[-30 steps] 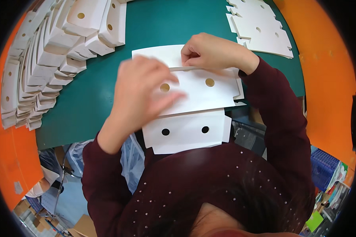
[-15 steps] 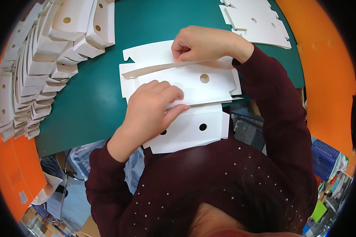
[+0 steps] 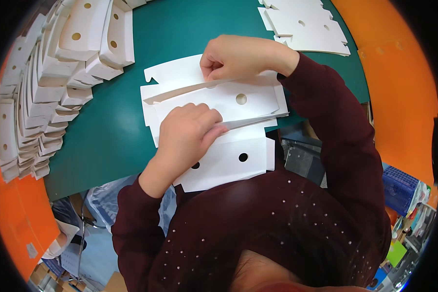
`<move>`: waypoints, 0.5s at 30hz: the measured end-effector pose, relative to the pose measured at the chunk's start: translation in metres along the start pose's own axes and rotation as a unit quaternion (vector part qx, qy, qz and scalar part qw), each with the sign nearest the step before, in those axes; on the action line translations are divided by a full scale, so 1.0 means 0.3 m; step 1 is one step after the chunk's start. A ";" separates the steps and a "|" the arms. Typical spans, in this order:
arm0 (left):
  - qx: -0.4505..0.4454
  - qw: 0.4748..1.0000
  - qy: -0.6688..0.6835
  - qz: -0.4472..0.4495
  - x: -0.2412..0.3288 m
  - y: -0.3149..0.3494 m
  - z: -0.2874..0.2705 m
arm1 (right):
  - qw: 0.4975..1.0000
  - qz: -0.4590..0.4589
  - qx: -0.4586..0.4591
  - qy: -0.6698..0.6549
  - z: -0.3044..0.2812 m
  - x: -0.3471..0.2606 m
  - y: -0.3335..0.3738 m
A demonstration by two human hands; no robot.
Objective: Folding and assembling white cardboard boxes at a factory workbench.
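A white cardboard box blank (image 3: 221, 170) with round holes lies partly folded at the table's near edge, its lowest panel hanging toward my body. My left hand (image 3: 185, 136) is closed on the fold along the near side of the middle panel, thumb below and fingers on top. At the far side, my right hand (image 3: 243, 56) has its fingers curled and pressed on the raised far wall of the blank. The right fingertips are partly hidden behind that wall. Both long walls stand slightly up from the middle panel.
A tall pile of folded white boxes (image 3: 46, 73) fills the left of the green table (image 3: 107, 155). Flat white blanks (image 3: 311, 34) lie at the far right. Orange surfaces (image 3: 394, 97) border both sides. A blue basket (image 3: 399, 190) stands at lower right.
The near wall of the blank stands a little more upright under my left hand. My right hand stays at the far wall. The whole view has shifted slightly.
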State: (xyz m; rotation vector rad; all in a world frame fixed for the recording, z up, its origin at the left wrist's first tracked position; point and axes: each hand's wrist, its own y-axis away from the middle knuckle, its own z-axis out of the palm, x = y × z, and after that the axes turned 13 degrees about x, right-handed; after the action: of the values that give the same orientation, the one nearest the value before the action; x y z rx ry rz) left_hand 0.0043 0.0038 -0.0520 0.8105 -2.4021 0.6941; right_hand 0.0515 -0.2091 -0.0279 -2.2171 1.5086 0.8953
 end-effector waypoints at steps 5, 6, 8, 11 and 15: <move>0.089 0.960 -0.174 0.203 0.003 0.035 0.003 | 0.985 -0.070 0.117 0.110 -0.068 -0.131 0.083; 0.093 0.958 -0.176 0.206 0.014 0.027 -0.014 | 0.970 -0.088 0.169 0.148 -0.088 -0.149 0.107; 0.227 0.919 -0.200 0.252 0.043 0.014 -0.067 | 0.956 -0.113 0.225 0.149 -0.140 -0.162 0.146; 0.379 0.888 -0.167 0.201 0.025 0.032 -0.091 | 0.941 -0.099 0.306 0.108 -0.215 -0.180 0.219; 0.430 0.859 0.274 -0.037 0.033 -0.015 -0.085 | 0.920 -0.027 0.390 -0.037 -0.162 -0.231 0.279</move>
State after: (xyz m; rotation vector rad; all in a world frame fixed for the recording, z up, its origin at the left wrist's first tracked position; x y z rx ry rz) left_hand 0.0080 0.0122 -0.0259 0.8544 -1.4793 1.7480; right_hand -0.0267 -0.2201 0.0612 -1.6005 1.4178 0.2618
